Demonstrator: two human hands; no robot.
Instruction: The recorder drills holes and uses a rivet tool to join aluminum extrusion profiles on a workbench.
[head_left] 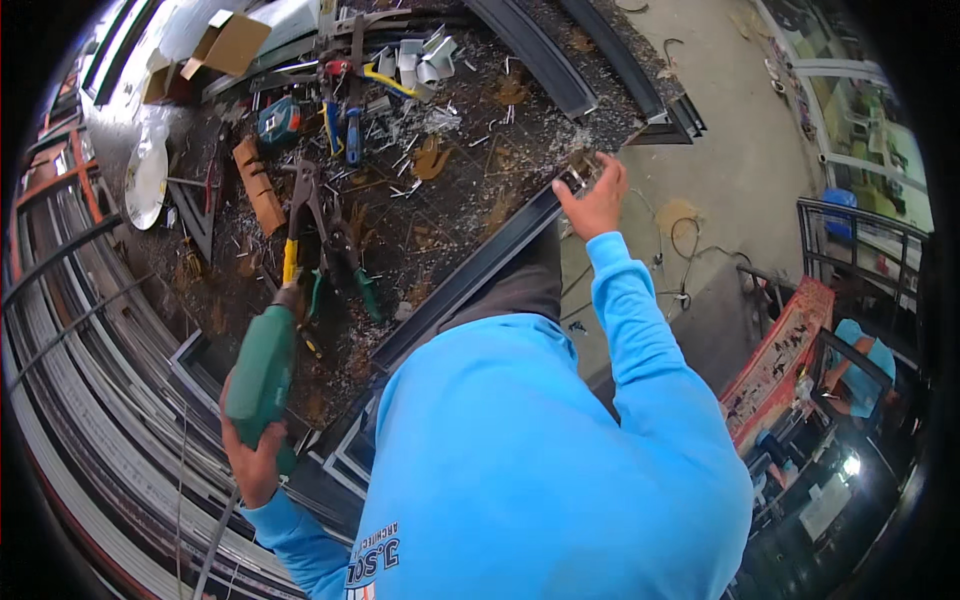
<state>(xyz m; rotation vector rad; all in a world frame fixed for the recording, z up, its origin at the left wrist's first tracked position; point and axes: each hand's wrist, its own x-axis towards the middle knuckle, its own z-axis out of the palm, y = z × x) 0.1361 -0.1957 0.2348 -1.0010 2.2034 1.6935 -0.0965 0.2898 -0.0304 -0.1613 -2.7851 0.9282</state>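
One rounded green power tool [262, 368], one long dark grooved bar [475, 270]

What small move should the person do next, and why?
Perhaps steady the small metal piece at the far end of the dark bar first: the right hand grips that piece, while the left hand holds the green drill away from the bar.

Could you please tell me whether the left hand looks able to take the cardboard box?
Probably not: the left hand holds the green power tool, and the cardboard box sits well beyond it.
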